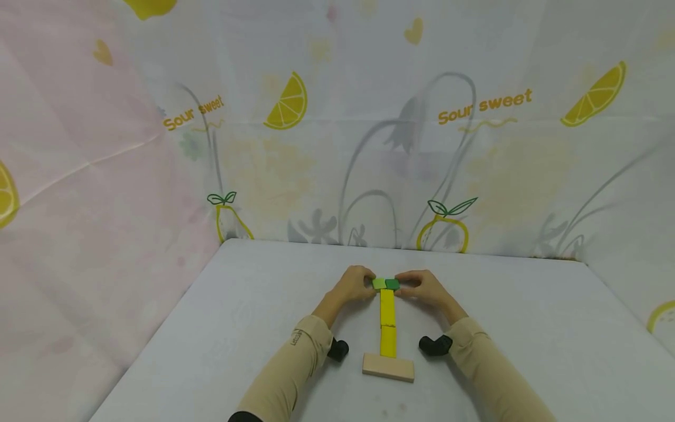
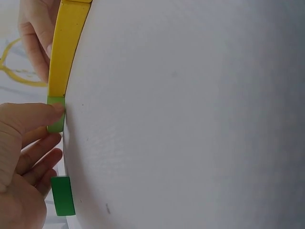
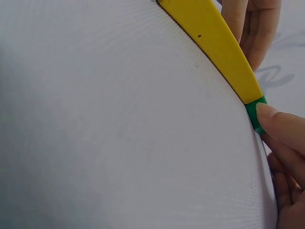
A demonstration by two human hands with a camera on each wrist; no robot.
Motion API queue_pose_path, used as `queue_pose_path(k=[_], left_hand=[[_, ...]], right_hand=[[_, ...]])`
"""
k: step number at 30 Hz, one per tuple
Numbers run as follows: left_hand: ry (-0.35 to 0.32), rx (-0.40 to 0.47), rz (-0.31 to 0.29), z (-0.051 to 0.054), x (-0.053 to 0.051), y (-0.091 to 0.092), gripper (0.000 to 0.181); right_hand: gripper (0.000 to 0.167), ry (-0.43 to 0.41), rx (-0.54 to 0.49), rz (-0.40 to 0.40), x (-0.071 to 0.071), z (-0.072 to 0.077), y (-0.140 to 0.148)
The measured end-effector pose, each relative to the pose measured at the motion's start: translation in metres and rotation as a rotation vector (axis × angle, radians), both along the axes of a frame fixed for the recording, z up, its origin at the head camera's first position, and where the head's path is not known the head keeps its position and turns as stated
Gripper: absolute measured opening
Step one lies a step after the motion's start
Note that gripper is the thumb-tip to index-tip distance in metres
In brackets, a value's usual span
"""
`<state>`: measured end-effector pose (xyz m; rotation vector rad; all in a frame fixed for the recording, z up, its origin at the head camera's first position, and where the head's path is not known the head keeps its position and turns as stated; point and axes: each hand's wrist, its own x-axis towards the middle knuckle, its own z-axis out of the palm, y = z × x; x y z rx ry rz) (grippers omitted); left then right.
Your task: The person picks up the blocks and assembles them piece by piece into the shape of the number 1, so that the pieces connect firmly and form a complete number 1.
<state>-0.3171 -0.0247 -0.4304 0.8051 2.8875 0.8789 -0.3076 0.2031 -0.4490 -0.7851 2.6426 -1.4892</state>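
Observation:
In the head view my left hand (image 1: 354, 283) pinches a light green block (image 1: 379, 283) at its left end. Facing it, my right hand (image 1: 425, 287) pinches a dark green block (image 1: 392, 284) that lies side by side with the light one. Both sit at the far end of two yellow blocks (image 1: 387, 308) laid end to end. Close up, the left thumb presses the light green block (image 2: 55, 117), and the right thumb touches the dark green block (image 3: 255, 113). Another dark green block (image 2: 63, 195) shows beside the left palm in the left wrist view.
A plain wooden block (image 1: 388, 367) lies crosswise at the near end of the yellow row. Black wrist pieces (image 1: 435, 346) stick out inward from both sleeves. All this is on a white table (image 1: 232, 328), backed by a lemon-patterned cloth (image 1: 327, 164).

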Motion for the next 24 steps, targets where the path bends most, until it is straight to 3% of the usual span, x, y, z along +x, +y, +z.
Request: queue_pose_path(k=[10, 12, 16, 18, 24], left_hand=[[-0.013, 0.026, -0.013, 0.0006, -0.0008, -0.0007, 0.035], [0.006, 0.031, -0.027, -0.0041, -0.0052, -0.0019, 0.035], [-0.008, 0.033, -0.020, -0.0046, -0.0070, -0.0015, 0.036], [-0.027, 0.025, -0.003, -0.0003, -0.0034, -0.0002, 0.035], [0.001, 0.007, 0.004, -0.0021, -0.0023, 0.0007, 0.034]], right_hand=[[0.039, -0.057, 0.015, -0.026, 0.0017, 0.0027, -0.0034], [0.040, -0.067, 0.004, -0.028, 0.0020, 0.0028, -0.0028], [0.040, -0.049, 0.006, -0.018, 0.0004, 0.0017, -0.0015], [0.039, -0.045, 0.007, -0.012, -0.0005, 0.0010, -0.0010], [0.039, -0.062, 0.011, -0.009, -0.0001, 0.0003, -0.0004]])
